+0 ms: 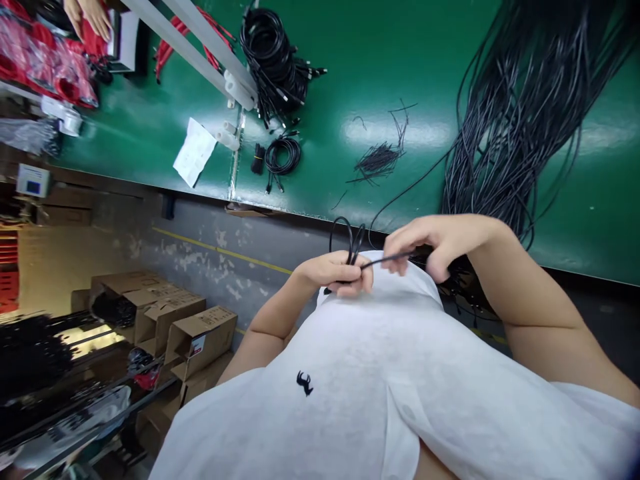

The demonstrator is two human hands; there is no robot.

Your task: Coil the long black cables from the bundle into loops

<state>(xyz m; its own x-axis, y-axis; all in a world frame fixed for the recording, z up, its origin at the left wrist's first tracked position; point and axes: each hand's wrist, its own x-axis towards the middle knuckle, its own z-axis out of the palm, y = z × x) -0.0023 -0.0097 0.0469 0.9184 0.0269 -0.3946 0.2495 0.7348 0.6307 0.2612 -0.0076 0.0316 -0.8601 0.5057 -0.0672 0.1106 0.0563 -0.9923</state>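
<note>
In front of my white shirt, my left hand (340, 273) is closed around a black cable (356, 243) bent into a few loops. A stretch of that cable runs from my left fingers across to my right hand (425, 243). The fingers of my right hand curl loosely around it, with the thumb held apart; motion slightly blurs the fingertips. Another black strand passes behind my right fingers, up over the table edge towards a large bundle of loose black cables (510, 140). Where the held cable ends is hidden.
On the green table (320, 173) lie short black ties (377, 160), a coiled cable (283, 156), a small tied bundle (258, 160), a pile of coiled cables (275, 60) and a white paper (195, 152). White posts (193, 47) cross there. Another person's hands (93, 17) show top left. Cardboard boxes (200, 333) stand lower left.
</note>
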